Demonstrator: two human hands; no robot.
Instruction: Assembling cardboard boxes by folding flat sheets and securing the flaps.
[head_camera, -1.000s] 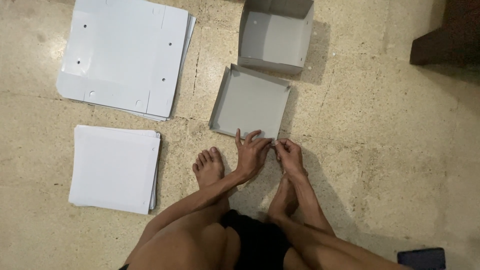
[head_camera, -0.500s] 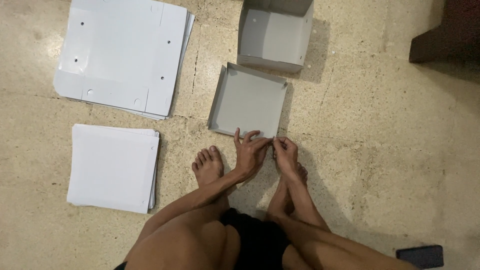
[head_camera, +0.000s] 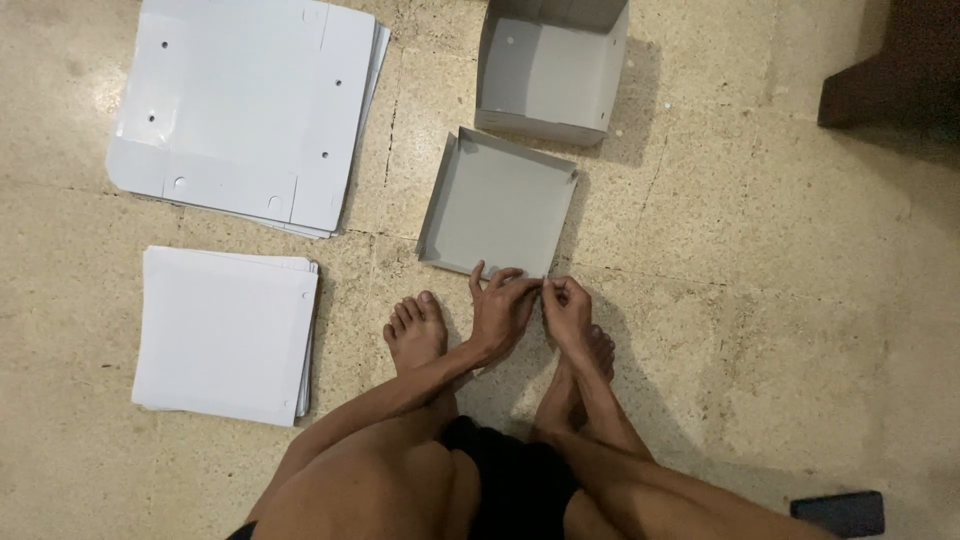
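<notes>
Both hands, left hand (head_camera: 500, 312) and right hand (head_camera: 566, 312), pinch the shallow grey cardboard tray's (head_camera: 500, 205) near wall.

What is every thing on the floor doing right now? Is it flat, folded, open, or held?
shallow grey tray: folded up, open on top, near edge pinched by both hands
left hand: fingers gripping the tray's near edge
right hand: pinching the same edge
taller grey box: folded, open, untouched
large punched sheets: flat, stacked
square white sheets: flat, stacked
dark phone: lying flat
</notes>
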